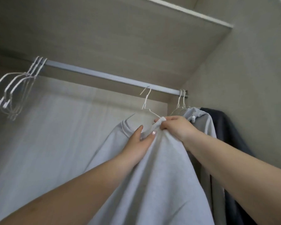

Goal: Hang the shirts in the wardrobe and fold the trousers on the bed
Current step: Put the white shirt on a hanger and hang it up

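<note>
The pale grey shirt (152,168) is draped over a white wire hanger (148,109), whose hook sits at the rail (104,75) right of its middle; whether it rests on the rail cannot be determined. Your right hand (175,127) has its fingers (172,118) curled, pinching the hanger's ribbed shoulder end together with the bunched shirt fabric. Your left hand (140,140) lies at the collar with fingers extended and close together, the thumb tip pressing fabric just below the right-hand pinch. At the rail's right end, a grey garment (201,120) and a dark garment (225,130) hang. At its left end, empty hangers (15,90) cluster.
</note>
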